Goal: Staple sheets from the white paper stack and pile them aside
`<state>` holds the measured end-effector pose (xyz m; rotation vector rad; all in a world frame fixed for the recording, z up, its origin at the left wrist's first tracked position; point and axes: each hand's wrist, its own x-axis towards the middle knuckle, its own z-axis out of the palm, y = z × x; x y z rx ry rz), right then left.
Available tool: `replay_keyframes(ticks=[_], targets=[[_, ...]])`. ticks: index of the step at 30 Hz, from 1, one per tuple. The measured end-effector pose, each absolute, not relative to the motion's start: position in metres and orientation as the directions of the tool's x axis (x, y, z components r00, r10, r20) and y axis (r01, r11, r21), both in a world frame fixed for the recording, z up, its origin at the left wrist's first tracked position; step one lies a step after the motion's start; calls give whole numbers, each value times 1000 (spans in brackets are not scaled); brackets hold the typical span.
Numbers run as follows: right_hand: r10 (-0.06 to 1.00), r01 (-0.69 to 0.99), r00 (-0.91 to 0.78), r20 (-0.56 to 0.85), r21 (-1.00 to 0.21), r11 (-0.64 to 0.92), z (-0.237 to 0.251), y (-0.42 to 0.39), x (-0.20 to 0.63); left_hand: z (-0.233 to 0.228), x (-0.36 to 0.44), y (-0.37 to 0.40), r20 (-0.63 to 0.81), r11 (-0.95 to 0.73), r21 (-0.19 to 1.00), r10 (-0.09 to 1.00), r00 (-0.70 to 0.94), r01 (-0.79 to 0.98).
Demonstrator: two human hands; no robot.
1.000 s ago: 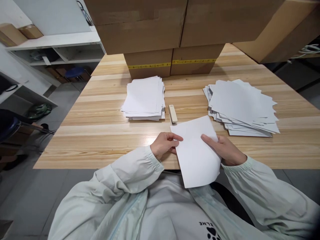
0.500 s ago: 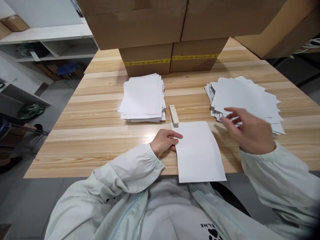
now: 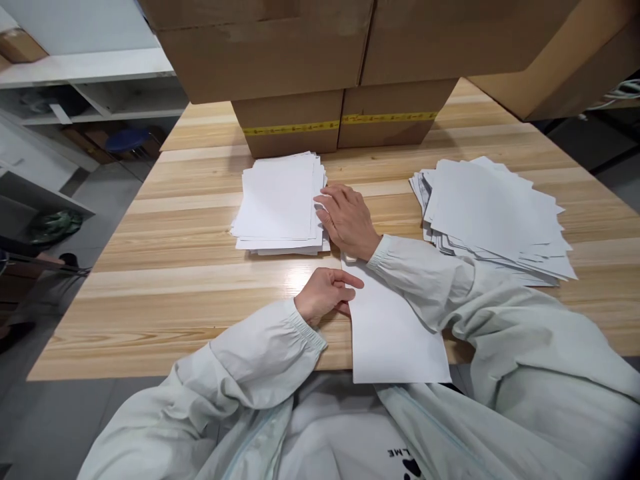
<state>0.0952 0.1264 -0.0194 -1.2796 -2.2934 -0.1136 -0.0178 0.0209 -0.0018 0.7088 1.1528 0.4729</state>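
Observation:
My left hand (image 3: 326, 293) pinches the left edge of a white sheet of paper (image 3: 395, 333) near its top corner, thumb and forefinger on it. The sheet lies on the table with its lower end hanging past the front edge. My right hand (image 3: 347, 220) is reached across the sheet's top, fingers stretched leftward and slightly curved, fingertips at the right edge of a stack of paper (image 3: 277, 200). Beneath that hand the stapler is almost wholly covered; only a small light end (image 3: 349, 258) shows. The right forearm covers the sheet's upper right part.
A fanned, uneven pile of paper (image 3: 493, 210) lies at the right of the wooden table (image 3: 165, 267). Large cardboard boxes (image 3: 290, 120) with yellow tape stand at the back. White shelving (image 3: 130, 97) and a blue stool (image 3: 127, 140) are off to the left.
My right hand has moved left from beside the right pile to over the stapler, next to the left stack. My left hand keeps its pinch on the sheet. The view has shifted slightly.

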Motion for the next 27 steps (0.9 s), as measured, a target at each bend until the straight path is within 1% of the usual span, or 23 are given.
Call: replay_keyframes(ticks=[3,10,14,18,19,20,21,22,23,24,25,27], targets=[[762,809,-455,461,-145,570,-25,125,96,-4,-19,22,-651,694,720,669,358,13],[728,810,-448,520,-109,577,-29,128,94,-2,-14,21,-647,691,723,679,347,-5],[677,796,-380,630,-150,586,-9,121,104,-6,-16,19,-617,662,749,693,372,10],[597,779,-212,774,-235,582,19,75,150,-13,-24,6,-568,635,772,664,487,35],[610,773,-187,770,-268,575,20,57,167,-14,-26,2,-545,622,782,650,530,43],[658,783,-111,745,-343,520,19,36,184,-13,-28,-3,-512,595,802,644,569,48],[733,774,-12,680,-458,437,14,14,201,-11,-29,-8,-466,550,833,652,598,49],[830,710,96,549,-623,329,7,-10,217,-9,-30,-12,-402,478,877,684,609,42],[907,612,154,392,-759,224,-1,-33,230,-5,-31,-16,-320,380,924,732,601,30],[959,525,169,229,-844,110,-10,-55,239,-2,-31,-19,-225,265,964,786,576,16],[988,467,137,69,-884,-3,-17,-75,244,2,-31,-21,-126,147,989,832,540,4],[985,389,90,-145,-906,-169,-27,-105,243,8,-31,-22,53,-58,998,881,469,-2]])
